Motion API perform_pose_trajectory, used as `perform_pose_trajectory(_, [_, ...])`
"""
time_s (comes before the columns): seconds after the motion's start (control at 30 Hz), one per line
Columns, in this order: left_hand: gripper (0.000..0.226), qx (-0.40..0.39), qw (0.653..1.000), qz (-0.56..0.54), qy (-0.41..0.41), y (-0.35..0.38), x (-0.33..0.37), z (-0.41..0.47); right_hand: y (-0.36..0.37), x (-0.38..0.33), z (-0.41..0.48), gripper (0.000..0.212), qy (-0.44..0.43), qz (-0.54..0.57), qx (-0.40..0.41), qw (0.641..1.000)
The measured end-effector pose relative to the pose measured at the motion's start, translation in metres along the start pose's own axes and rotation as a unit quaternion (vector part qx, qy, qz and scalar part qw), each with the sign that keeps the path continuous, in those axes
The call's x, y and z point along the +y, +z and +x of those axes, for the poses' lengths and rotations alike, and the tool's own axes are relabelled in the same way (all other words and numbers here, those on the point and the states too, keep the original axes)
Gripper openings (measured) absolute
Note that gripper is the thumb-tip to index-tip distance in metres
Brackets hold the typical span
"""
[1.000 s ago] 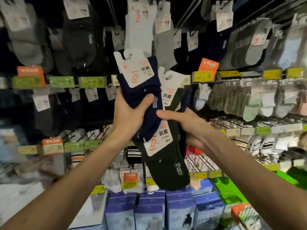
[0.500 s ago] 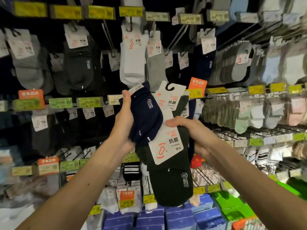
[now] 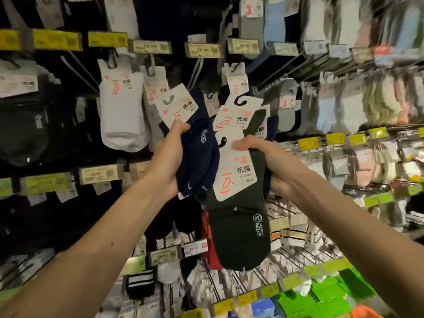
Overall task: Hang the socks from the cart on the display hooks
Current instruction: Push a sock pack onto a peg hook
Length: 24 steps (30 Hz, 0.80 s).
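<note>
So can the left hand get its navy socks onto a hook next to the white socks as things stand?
Probably yes: the left hand holds the navy socks just right of the white socks, with nothing between.

Navy socks (image 3: pixel 197 157), dark green socks (image 3: pixel 238 230), white cards (image 3: pixel 234 171) with orange-red marks, yellow price tags (image 3: pixel 57 40).

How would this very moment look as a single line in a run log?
left hand: holding navy socks | right hand: holding dark green socks | stage: sorting pairs, none hooked yet

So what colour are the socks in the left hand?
Navy blue socks, gripped by the left hand, clearest in the head view.
</note>
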<state>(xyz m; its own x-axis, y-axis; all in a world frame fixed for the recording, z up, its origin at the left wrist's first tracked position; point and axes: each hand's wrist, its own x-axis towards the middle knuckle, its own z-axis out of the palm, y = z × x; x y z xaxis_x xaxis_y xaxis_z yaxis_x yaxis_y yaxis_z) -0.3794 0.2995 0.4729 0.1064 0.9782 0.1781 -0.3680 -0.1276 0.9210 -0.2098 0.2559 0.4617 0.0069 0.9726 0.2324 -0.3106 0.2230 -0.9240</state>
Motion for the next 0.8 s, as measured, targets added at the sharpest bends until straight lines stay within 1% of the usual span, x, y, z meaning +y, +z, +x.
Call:
perform_pose_trajectory(0.07, [0.029, -0.015, 1.0, 0.01, 0.0, 0.021, -0.005, 0.014, -0.016, -0.011, 0.009, 0.021, -0.021, -0.012, 0.008, 1.0])
perform_pose_trajectory(0.13, [0.035, -0.017, 1.0, 0.017, -0.001, 0.041, -0.011, 0.028, -0.034, -0.022, 0.019, 0.023, -0.031, -0.022, 0.006, 0.999])
perform_pose_trajectory(0.27, [0.043, -0.024, 0.999, 0.019, 0.022, 0.075, -0.024, 0.055, -0.07, -0.04, 0.039, 0.019, -0.039, -0.052, -0.003, 0.998])
perform_pose_trajectory(0.33, [0.054, -0.013, 0.999, 0.006, 0.034, 0.091, -0.029, 0.069, -0.086, -0.047, 0.049, 0.019, -0.048, -0.062, -0.009, 0.997])
perform_pose_trajectory(0.4, [0.069, 0.004, 0.999, -0.005, 0.035, 0.104, -0.032, 0.08, -0.1, -0.053, 0.059, 0.016, -0.06, -0.072, -0.016, 0.995])
perform_pose_trajectory(0.47, [0.08, 0.007, 1.0, -0.008, 0.011, 0.114, -0.035, 0.091, -0.112, -0.057, 0.068, 0.015, -0.073, -0.075, -0.021, 0.994])
perform_pose_trajectory(0.5, [0.079, -0.004, 1.0, -0.008, 0.0, 0.118, -0.036, 0.094, -0.119, -0.059, 0.072, 0.015, -0.076, -0.077, -0.026, 0.994])
perform_pose_trajectory(0.53, [0.072, -0.017, 1.0, -0.006, -0.003, 0.121, -0.037, 0.096, -0.125, -0.06, 0.076, 0.014, -0.078, -0.079, -0.029, 0.993])
perform_pose_trajectory(0.6, [0.052, -0.029, 1.0, 0.003, 0.003, 0.125, -0.036, 0.102, -0.137, -0.062, 0.085, 0.014, -0.081, -0.081, -0.033, 0.993])
perform_pose_trajectory(0.7, [0.025, 0.017, 0.998, 0.03, 0.055, 0.127, -0.029, 0.113, -0.153, -0.062, 0.099, 0.018, -0.083, -0.086, -0.041, 0.992])
perform_pose_trajectory(0.73, [0.021, 0.024, 0.996, 0.042, 0.071, 0.128, -0.028, 0.117, -0.158, -0.061, 0.104, 0.021, -0.082, -0.09, -0.046, 0.991])
perform_pose_trajectory(0.8, [0.021, 0.025, 0.994, 0.064, 0.088, 0.131, -0.027, 0.123, -0.165, -0.06, 0.114, 0.024, -0.081, -0.094, -0.05, 0.991])
